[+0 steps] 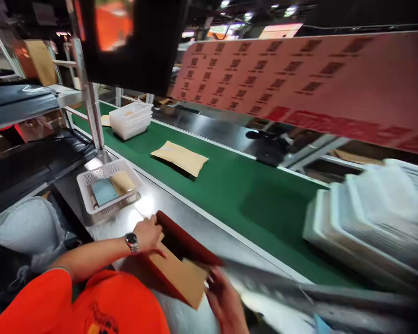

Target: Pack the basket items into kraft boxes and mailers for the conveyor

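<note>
The open brown box (pixel 176 269) sits at 6 o'clock, by the shiny worktop (pixel 170 202). The left hand (pixel 146 235)'s grip looks clamped on the box's 10 o'clock end. The right hand (pixel 226 297) is at its 4 o'clock end, too blurry to tell its grip. Working the box's flap (pixel 194 274) seems the step now; the next move calls for steady hands.
</note>
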`<state>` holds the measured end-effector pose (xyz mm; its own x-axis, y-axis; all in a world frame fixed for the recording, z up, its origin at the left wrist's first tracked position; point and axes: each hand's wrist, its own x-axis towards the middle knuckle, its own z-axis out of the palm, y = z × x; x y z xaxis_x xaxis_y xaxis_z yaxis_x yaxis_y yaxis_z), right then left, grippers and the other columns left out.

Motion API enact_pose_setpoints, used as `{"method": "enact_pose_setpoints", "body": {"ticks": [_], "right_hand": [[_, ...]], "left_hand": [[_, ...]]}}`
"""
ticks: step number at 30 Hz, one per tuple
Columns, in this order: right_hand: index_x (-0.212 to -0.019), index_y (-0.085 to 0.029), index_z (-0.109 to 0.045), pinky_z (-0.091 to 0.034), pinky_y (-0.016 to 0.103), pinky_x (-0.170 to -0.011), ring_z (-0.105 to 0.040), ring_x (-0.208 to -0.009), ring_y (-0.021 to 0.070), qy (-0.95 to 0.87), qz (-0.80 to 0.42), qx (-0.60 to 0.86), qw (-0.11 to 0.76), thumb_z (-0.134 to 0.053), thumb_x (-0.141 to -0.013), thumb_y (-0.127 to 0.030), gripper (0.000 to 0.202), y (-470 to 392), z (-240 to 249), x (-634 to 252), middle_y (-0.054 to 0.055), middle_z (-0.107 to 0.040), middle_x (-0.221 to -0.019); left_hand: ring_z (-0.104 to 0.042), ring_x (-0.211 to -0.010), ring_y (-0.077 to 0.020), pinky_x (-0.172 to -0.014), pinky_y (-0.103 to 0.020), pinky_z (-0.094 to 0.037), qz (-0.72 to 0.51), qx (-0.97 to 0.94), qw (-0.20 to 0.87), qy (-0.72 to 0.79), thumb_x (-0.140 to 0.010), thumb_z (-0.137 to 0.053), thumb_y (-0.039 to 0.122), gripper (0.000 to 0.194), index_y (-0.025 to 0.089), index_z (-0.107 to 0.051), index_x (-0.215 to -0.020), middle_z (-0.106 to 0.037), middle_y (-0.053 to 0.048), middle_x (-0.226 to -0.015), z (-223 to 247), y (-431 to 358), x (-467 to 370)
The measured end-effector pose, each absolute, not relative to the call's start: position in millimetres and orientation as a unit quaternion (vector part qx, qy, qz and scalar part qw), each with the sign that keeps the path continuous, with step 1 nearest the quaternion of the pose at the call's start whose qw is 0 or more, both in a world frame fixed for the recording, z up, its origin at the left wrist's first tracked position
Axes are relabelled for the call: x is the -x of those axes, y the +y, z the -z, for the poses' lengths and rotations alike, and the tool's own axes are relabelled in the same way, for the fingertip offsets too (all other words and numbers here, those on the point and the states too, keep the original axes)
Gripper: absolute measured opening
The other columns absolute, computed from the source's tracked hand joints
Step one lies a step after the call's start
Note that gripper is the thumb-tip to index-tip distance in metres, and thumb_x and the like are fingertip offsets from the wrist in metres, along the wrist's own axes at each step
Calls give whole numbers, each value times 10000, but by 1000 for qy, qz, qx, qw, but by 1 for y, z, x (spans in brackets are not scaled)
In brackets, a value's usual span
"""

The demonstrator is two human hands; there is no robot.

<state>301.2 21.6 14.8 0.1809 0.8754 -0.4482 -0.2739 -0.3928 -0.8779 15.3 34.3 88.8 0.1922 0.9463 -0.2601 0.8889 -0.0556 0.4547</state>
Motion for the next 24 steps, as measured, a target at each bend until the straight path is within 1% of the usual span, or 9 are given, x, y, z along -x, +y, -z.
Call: {"method": "enact_pose_setpoints", "body": {"ticks": [2,5,9,11,13,16,19,22,24], "right_hand": [[-873,-285,-804,-619,383,-640,-778,-836,298,-196,-607,582,504,-932,-530,-600,484,24,-28,-300,77,-852,-952],[-853,-253,-815,-625,377,-753,-774,-959,289,-161,-595,573,540,-914,-585,-677,511,26,-37,-294,90,-861,-1020],[-722,-226,-779,-582,375,-944,-735,-1155,289,-228,-540,584,562,-965,-531,-495,379,2,-16,-282,119,-827,-1357],[-682,-219,-759,-549,397,-1032,-701,-1260,315,-265,-512,592,564,-968,-518,-442,347,-16,2,-278,136,-783,-1467],[-743,-216,-788,-532,414,-1085,-678,-1334,333,-278,-505,589,567,-950,-559,-472,354,-31,18,-278,148,-761,-1504],[-1088,-226,-839,-566,441,-1079,-688,-1363,339,-280,-458,646,543,-812,-686,-659,592,-50,38,-296,148,-726,-1548],[-1442,-170,-703,-542,527,-1168,-646,-1433,404,-256,-317,775,483,-665,-720,-792,954,-80,54,-331,220,-697,-1546],[-1585,-30,-541,-495,648,-1205,-565,-1492,542,-228,-206,876,372,-703,-680,-780,1187,-119,68,-357,382,-628,-1538],[-1625,45,-456,-530,690,-1138,-626,-1405,587,-250,-178,912,271,-696,-719,-750,1229,-135,74,-362,444,-641,-1463]], "left_hand": [[-659,-1304,-444,-1077,-537,-617,-125,-688,258,666,-666,-995,778,936,126,-725,-1281,-614,-237,-1410,-75,31,-15],[-614,-1400,-444,-1165,-577,-578,-232,-643,262,682,-543,-1071,733,1281,145,-515,-1536,-546,-228,-1496,-51,24,-13],[-505,-1570,-462,-1278,-587,-507,-348,-628,266,643,-536,-1101,655,1508,159,-270,-1693,-385,-285,-1685,-27,21,-10],[-476,-1609,-449,-1318,-577,-467,-367,-620,279,635,-646,-1071,599,1423,129,-245,-1705,-364,-311,-1720,-23,25,-7],[-506,-1599,-429,-1314,-566,-468,-340,-604,320,646,-780,-1003,535,1242,104,-283,-1696,-442,-311,-1698,-24,32,-3],[-665,-1454,-393,-1211,-499,-558,-222,-571,428,665,-880,-930,474,1027,96,-387,-1665,-658,-271,-1548,-32,44,5],[-743,-1346,-356,-1123,-409,-593,-148,-578,462,657,-913,-897,467,841,124,-531,-1589,-752,-221,-1466,-43,53,8],[-756,-1327,-348,-1069,-369,-596,-128,-625,439,632,-927,-867,486,679,154,-656,-1481,-781,-185,-1444,-49,59,2],[-773,-1292,-343,-1019,-353,-601,-112,-658,418,616,-929,-850,509,605,179,-713,-1417,-809,-159,-1398,-49,63,-4]]}}
